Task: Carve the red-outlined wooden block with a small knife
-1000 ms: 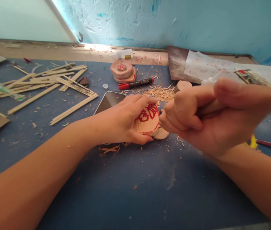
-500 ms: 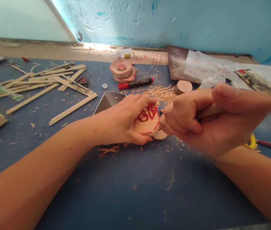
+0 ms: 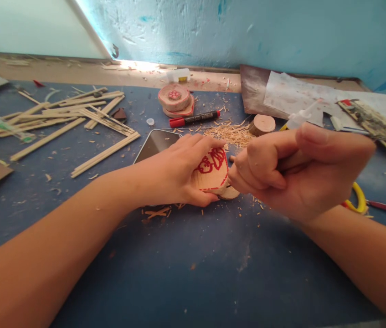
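Observation:
My left hand is wrapped round a pale wooden slice with a red drawing on its face, holding it tilted on the blue table. My right hand is closed in a fist just right of the slice, knuckles almost touching its edge. A pale handle shows between the fingers; the tool itself is hidden. A second small wood piece lies under the slice. Wood shavings are heaped just behind the hands.
A phone lies behind my left wrist. A red-capped marker, stacked wood discs and a small log round sit further back. Wooden sticks cover the left. Papers and yellow-handled scissors lie right.
My right hand has dropped slightly and drawn in toward the slice. The left hand and slice have stayed put.

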Available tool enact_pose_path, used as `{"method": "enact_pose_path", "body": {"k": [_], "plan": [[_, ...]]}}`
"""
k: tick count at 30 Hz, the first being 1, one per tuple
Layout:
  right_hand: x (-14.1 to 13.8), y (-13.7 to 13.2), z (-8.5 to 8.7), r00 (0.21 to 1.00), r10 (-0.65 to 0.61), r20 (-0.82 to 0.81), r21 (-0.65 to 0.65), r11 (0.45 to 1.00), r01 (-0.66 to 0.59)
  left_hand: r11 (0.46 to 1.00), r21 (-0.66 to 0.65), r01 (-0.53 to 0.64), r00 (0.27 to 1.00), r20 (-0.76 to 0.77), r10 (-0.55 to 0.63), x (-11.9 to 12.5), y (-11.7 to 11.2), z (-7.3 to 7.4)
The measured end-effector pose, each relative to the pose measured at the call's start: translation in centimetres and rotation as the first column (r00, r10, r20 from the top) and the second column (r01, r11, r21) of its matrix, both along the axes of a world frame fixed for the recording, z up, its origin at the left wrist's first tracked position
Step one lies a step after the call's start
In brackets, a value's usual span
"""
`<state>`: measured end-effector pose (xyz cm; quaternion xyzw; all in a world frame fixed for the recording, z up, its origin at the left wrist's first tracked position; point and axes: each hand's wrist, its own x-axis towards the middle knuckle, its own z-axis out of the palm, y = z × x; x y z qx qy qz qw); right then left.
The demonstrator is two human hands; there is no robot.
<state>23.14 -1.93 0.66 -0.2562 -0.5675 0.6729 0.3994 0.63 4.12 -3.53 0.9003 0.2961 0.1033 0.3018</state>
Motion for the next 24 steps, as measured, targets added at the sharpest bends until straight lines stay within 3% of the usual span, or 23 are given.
{"method": "enact_pose_path", "body": {"k": [7,24], "plan": [[-0.6,0.3,0.7,0.999,-0.028,0.033,0.027,0.999,0.027,1.000,0.021,0.002,1.000,0.008,-0.002,0.1,0.0,0.0],[-0.4,0.6,-0.7,0.995,-0.008,-0.100,-0.017,1.000,0.007,1.000,0.030,0.003,1.000,-0.001,-0.003,0.3,-0.3,0.3]]}}
